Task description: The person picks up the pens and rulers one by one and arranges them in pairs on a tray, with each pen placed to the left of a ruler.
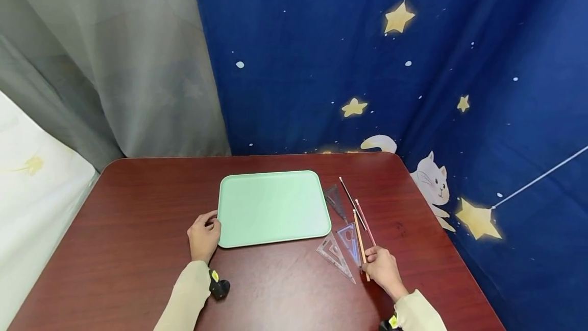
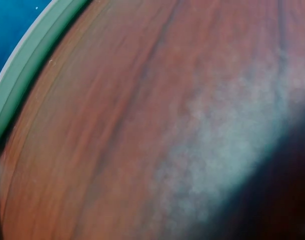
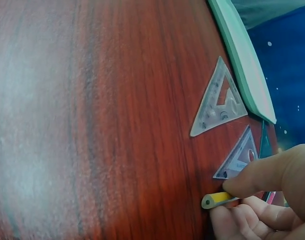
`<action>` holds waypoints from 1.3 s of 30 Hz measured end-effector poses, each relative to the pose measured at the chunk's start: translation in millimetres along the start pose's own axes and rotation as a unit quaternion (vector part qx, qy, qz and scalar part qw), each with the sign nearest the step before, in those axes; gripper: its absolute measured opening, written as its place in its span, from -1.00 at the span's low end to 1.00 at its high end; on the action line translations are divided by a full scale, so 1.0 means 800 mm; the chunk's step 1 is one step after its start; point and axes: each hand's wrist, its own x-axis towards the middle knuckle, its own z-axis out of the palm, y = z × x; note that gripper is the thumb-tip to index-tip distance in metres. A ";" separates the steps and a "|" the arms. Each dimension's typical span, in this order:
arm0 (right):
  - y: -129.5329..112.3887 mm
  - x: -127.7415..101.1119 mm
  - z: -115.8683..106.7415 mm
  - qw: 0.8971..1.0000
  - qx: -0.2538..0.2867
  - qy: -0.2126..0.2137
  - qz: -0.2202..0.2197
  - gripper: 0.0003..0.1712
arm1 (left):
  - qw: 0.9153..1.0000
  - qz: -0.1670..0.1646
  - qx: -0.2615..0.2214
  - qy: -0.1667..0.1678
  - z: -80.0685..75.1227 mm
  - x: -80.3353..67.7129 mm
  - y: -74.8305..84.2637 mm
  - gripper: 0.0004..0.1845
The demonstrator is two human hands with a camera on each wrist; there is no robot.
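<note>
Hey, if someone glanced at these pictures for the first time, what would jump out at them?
The mint-green tray in the middle of the dark red table, with the left hand resting at its near-left corner. To its right lie clear set squares and pencils, where the right hand pinches a yellow pencil. Behind hangs a blue starry curtain with a white cat.

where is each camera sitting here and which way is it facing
Head: worn on the head, looking forward and down at the table, the green tray, set squares and pencils; both hands and sleeves show.
Left wrist: sits low over the tabletop, blurred, looking along the wood to the tray's edge; no hand is plainly seen.
Right wrist: low over the table, looking past the right hand pinching a yellow pencil.
Shared: the tray shows in all three; head and right wrist both show the set squares.
</note>
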 end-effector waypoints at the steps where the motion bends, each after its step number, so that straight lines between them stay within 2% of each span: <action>1: 0.000 0.000 -0.002 1.000 0.001 -0.001 0.002 -0.68 | 1.000 0.003 -0.002 0.000 0.001 0.000 0.001 -0.74; 8: -0.001 0.007 -0.007 1.000 0.019 -0.009 0.011 -0.67 | 1.000 0.011 -0.023 0.002 0.006 -0.001 0.002 -0.74; 15: 0.000 0.007 -0.004 0.992 0.099 -0.044 0.057 -0.67 | 1.000 0.018 -0.026 0.000 0.005 -0.002 0.000 -0.73; 20: -0.001 0.009 -0.004 0.987 0.132 -0.054 0.081 -0.65 | 0.999 0.029 -0.033 0.000 0.002 0.000 0.000 -0.72; 26: -0.001 0.011 -0.005 0.980 0.156 -0.067 0.101 -0.62 | 1.000 0.018 -0.022 -0.006 0.001 0.000 0.001 -0.72; 32: 0.001 0.010 -0.010 0.977 0.161 -0.079 0.118 -0.57 | 0.999 0.013 -0.037 -0.025 0.003 -0.001 0.003 -0.71; 39: -0.001 0.012 -0.010 0.967 0.190 -0.107 0.129 -0.52 | 0.999 0.008 -0.048 -0.018 -0.002 -0.002 0.004 -0.71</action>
